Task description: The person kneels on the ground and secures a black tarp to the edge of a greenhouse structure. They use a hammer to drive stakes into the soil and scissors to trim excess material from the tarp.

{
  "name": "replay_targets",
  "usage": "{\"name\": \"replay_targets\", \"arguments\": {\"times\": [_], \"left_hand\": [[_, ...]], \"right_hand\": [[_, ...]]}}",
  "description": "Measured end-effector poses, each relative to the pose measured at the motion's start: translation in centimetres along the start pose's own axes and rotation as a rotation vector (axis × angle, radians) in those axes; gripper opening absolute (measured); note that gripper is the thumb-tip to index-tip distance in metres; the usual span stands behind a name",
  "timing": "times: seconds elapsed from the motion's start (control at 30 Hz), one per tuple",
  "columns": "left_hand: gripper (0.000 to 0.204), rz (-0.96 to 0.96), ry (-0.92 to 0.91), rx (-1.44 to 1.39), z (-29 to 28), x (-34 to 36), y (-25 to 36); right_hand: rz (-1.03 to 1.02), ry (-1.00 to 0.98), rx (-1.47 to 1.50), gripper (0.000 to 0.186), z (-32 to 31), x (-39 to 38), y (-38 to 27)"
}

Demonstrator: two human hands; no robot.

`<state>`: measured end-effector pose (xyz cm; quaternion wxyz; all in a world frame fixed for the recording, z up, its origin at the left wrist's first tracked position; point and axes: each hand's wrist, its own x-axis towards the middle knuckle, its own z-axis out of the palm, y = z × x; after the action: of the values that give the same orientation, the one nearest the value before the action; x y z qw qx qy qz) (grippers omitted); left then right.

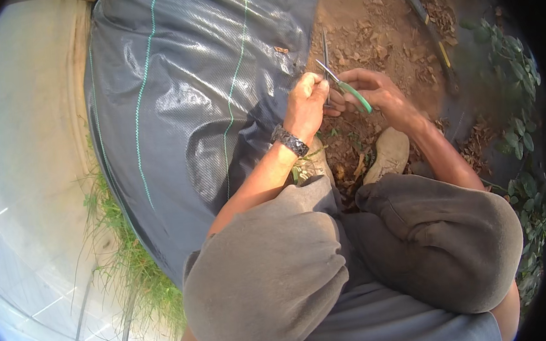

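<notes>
My right hand (376, 90) grips a pair of scissors with green handles (356, 95). Their blades are spread apart and point away from me, beside my left fingers. My left hand (308, 102), with a dark bracelet on the wrist, is closed in a pinch right at the blades. What lies between its fingertips is too small to make out. Under and beside that hand is the edge of a black woven ground-cover sheet (181, 81) with green stitched lines, rumpled near my wrist.
Brown soil with dry leaves (364, 19) lies beyond my hands. A long dark tool with a yellow mark (425, 17) rests there at the far right. Leafy plants (519, 123) grow along the right. Grass (130, 248) and a pale plastic wall (22, 127) border the sheet's left side.
</notes>
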<state>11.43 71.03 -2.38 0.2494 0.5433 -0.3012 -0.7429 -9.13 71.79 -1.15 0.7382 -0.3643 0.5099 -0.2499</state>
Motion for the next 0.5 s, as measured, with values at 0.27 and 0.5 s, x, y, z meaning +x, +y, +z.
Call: {"name": "replay_targets", "arguments": {"times": [0.27, 0.5], "left_hand": [[0.017, 0.004, 0.014, 0.048, -0.2, 0.3, -0.2], [0.018, -0.02, 0.019, 0.06, -0.1, 0.3, -0.1]], "right_hand": [[0.039, -0.017, -0.035, 0.045, 0.1, 0.0, -0.8], [0.028, -0.011, -0.015, 0.043, 0.3, -0.1, -0.7]]}}
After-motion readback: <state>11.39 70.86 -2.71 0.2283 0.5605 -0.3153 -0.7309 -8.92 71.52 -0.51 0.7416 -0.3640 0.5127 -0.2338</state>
